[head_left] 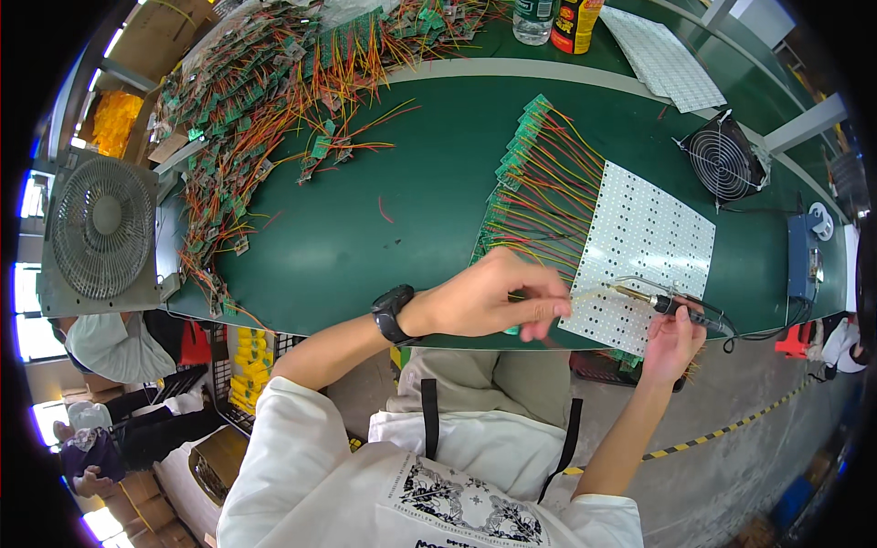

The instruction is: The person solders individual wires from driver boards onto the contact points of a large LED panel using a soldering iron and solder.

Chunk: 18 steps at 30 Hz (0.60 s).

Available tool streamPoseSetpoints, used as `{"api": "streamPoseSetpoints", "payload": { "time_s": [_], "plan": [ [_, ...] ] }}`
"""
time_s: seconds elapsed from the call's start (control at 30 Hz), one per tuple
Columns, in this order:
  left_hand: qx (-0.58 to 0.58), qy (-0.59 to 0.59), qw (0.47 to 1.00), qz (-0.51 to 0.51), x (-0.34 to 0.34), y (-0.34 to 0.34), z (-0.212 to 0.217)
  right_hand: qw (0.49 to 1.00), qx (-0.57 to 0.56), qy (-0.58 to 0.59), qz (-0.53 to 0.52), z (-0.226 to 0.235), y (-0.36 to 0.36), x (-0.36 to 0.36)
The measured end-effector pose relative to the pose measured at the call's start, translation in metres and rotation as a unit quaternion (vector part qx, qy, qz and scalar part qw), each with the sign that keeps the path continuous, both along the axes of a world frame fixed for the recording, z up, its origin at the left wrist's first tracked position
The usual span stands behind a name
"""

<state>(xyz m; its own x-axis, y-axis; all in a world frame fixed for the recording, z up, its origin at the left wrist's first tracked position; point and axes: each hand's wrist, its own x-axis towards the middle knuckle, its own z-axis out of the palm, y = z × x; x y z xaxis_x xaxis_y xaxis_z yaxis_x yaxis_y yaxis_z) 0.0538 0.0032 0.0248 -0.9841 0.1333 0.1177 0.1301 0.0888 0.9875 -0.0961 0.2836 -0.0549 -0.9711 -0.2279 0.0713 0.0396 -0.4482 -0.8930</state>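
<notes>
Far to the left of our fingers stands a grey fan, and beyond it a heap of small green boards with red and yellow wires sprawls over the green bench. Our left hand, a black watch on its wrist, rests at the near edge of the bench; its fingers are pinched together on a thin wire, though what exactly they clamp is too small to tell. Just past those fingertips lies the white panel, with a row of wired boards along its far-left side. Our right hand is closed around a soldering iron, tip pointing left onto the panel's near edge, just beside the left fingertips. Further right sits a small black fan.
</notes>
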Motion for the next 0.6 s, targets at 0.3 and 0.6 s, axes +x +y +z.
{"api": "streamPoseSetpoints", "payload": {
  "time_s": [0.3,0.6],
  "plan": [
    [-0.235,0.129,0.962,0.056,0.011,0.015,-0.036,0.996,0.086,0.026,0.010,0.011,-0.013,0.006],
    [-0.336,0.190,0.914,0.123,0.019,0.022,-0.052,0.987,0.105,0.119,0.008,0.001,-0.004,0.013]
  ]
}}
